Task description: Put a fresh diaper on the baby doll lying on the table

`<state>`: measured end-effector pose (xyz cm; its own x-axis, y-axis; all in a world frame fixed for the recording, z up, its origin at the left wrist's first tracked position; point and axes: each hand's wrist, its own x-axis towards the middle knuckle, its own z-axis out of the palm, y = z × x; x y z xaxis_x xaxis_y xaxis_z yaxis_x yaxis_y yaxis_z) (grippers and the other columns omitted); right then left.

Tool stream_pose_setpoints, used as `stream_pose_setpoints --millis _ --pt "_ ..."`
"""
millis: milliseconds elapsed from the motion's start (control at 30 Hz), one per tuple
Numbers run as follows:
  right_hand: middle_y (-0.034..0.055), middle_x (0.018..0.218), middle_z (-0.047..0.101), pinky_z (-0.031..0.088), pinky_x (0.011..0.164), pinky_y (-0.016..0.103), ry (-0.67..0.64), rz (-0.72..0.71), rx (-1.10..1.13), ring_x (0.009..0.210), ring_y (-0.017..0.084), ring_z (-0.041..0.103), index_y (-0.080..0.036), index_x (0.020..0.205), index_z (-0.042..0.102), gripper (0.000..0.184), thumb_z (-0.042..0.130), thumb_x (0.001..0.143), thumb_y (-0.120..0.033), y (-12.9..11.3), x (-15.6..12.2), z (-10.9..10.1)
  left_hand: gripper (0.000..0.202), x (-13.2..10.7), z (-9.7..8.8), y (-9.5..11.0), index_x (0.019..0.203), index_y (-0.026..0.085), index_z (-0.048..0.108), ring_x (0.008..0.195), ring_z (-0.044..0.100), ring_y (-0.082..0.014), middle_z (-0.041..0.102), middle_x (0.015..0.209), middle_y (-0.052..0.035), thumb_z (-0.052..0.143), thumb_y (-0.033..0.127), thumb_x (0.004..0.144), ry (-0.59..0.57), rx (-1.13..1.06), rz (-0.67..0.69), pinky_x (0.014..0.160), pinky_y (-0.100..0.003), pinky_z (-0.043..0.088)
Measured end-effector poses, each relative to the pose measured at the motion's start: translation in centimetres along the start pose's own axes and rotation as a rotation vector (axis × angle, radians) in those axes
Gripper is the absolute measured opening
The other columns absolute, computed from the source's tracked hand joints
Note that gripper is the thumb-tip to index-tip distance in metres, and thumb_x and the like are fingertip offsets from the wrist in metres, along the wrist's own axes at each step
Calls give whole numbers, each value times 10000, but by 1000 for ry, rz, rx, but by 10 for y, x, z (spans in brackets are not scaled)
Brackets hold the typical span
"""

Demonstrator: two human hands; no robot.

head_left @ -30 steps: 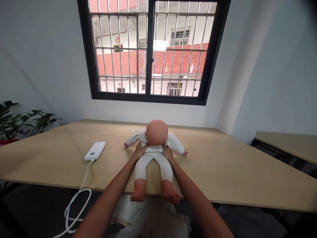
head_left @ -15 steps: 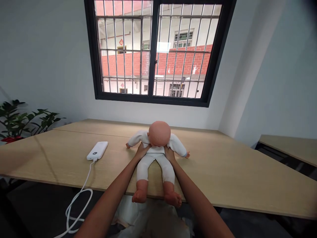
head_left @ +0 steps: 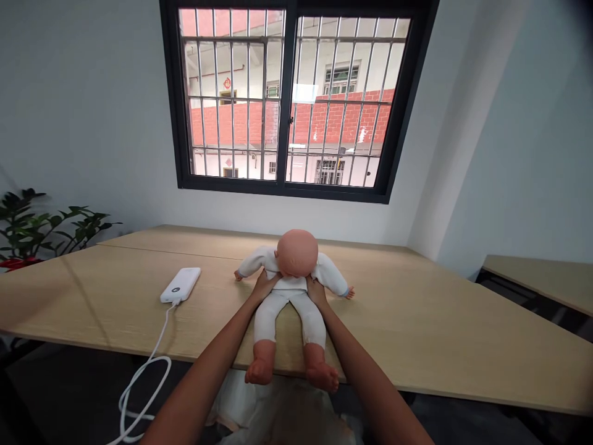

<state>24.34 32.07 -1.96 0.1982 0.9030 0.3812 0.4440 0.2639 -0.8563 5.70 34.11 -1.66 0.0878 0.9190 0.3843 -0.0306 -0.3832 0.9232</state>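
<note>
A baby doll (head_left: pixel 290 290) in a white suit lies on the wooden table (head_left: pixel 417 327), its bald head raised and its bare feet hanging over the near edge. My left hand (head_left: pixel 263 287) grips the doll's torso under its left-side arm. My right hand (head_left: pixel 316 289) grips the torso on the other side. Both hands have fingers closed round the doll's body, partly hidden under its arms.
A white power bank (head_left: pixel 180 284) lies left of the doll, its white cable (head_left: pixel 143 383) looping off the table edge. A potted plant (head_left: pixel 41 225) stands at far left. A barred window (head_left: pixel 287 99) is behind. Another table (head_left: pixel 542 281) is at right. White cloth lies on my lap.
The view has shifted slightly; the doll and both hands keep the same hold and place on the table.
</note>
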Motion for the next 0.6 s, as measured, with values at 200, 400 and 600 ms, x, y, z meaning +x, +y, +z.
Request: stream_pose_setpoints --millis 200,400,600 --pt "149 1359 524 293 1138 300 7 -12 12 1364 197 399 -129 1232 585 465 334 972 -423 -3 -1 -1 636 -2 1 4 1254 146 509 1222 531 -299 554 1331 -152 694 448 726 -10 -15 3 1061 -391 405" --pt "164 1276 583 313 1120 312 4 -2 12 1328 217 442 -122 1144 626 430 356 958 -400 -1 -1 -1 587 -2 1 3 1220 148 532 1227 527 -302 568 1314 -150 690 431 732 -14 -16 4 1059 -401 405" --pt "163 1180 632 326 1106 320 -5 -3 9 1277 216 486 -124 1098 632 440 330 955 -411 -2 -2 -1 601 -3 0 3 1225 126 529 1212 533 -321 578 1300 -158 688 421 726 -14 -13 -9 1035 -412 417"
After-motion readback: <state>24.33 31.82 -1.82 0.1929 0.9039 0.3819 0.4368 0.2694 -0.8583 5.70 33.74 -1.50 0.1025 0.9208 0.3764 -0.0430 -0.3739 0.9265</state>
